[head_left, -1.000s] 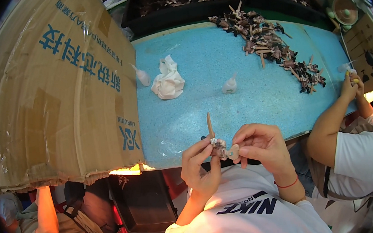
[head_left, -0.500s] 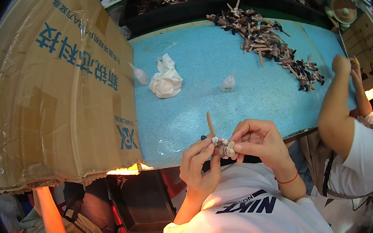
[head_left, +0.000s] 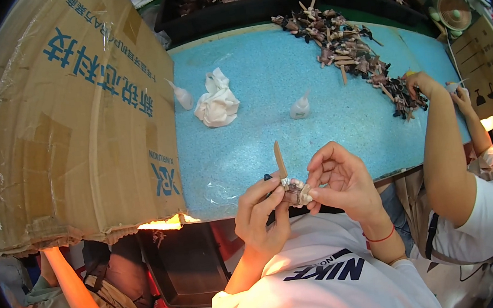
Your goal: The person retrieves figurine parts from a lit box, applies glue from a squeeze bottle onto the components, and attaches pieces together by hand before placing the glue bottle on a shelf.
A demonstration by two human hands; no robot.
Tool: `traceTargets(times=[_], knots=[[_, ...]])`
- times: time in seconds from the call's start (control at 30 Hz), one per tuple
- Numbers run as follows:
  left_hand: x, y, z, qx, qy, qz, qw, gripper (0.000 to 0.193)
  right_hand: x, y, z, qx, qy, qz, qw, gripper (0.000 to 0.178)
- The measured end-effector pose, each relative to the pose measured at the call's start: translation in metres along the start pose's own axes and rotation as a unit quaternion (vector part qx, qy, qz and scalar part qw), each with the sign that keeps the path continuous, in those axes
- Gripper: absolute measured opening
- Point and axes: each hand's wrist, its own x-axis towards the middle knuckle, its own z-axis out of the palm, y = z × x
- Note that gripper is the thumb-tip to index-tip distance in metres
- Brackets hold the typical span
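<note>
My left hand point(head_left: 261, 216) grips a small toy figurine point(head_left: 294, 193) between thumb and fingers, just above my lap at the table's near edge. The figurine has a brownish body, pale parts and a long tan blade-shaped piece point(head_left: 280, 161) pointing up. A small dark round part shows by my left fingertips. My right hand point(head_left: 347, 185) pinches at the figurine's pale end, its thumb against it and the index finger curled above. Fine details between the fingertips are too small to make out.
On the blue tabletop point(head_left: 247, 160) stand two small white nozzle bottles point(head_left: 300, 107) and a crumpled white tissue point(head_left: 216, 99). A big cardboard box point(head_left: 73, 125) blocks the left. Heaped figurines point(head_left: 353, 50) lie far right, near a co-worker's hand point(head_left: 424, 82). Black trays point(head_left: 231, 16) line the back.
My right index finger has lifted a little off the figurine, and the figurine has turned slightly. The co-worker at right has reached onto the figurine heap.
</note>
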Motion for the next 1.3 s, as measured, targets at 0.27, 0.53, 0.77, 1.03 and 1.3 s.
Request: traceTargets(times=[0.27, 0.53, 0.77, 1.03, 1.3], knots=[[0.006, 0.006, -0.004, -0.126, -0.039, -0.123, 0.984, 0.035, -0.004, 0.004, 0.0, -0.047, -0.011, -0.011, 0.999, 0.019], [0.011, 0.018, -0.012, -0.143, -0.106, -0.128, 0.976, 0.043, -0.013, 0.004, -0.002, -0.065, -0.013, -0.051, 0.997, 0.016], [0.012, 0.024, -0.011, -0.14, -0.117, -0.114, 0.976, 0.042, -0.02, -0.001, -0.007, -0.078, -0.038, -0.027, 0.996, 0.015], [0.019, 0.029, -0.012, -0.114, -0.159, -0.085, 0.977, 0.042, -0.022, -0.014, -0.007, -0.12, -0.041, -0.017, 0.992, 0.039], [0.018, 0.032, -0.007, -0.108, -0.147, -0.085, 0.98, 0.04, -0.023, -0.014, -0.004, -0.123, -0.038, -0.037, 0.991, 0.049]])
